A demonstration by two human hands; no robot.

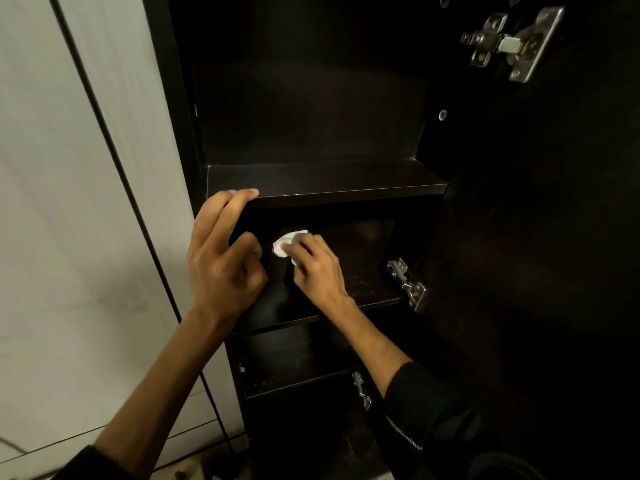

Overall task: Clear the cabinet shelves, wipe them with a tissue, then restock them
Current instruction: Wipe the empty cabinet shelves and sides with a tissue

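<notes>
A dark cabinet stands open with bare shelves. My right hand [317,268] is inside the second shelf [367,289] and holds a crumpled white tissue [285,245] against the shelf's surface near its back left. My left hand [223,254] rests its fingertips on the front edge of the upper shelf [329,181], with the thumb hanging below the edge. A third shelf [294,368] shows lower down, bare and a little dusty.
The cabinet door [554,237] hangs open on the right with metal hinges [512,43] at the top and more hinges [408,284] lower down. A pale wall panel [69,202] fills the left. Light floor [194,459] shows at the bottom.
</notes>
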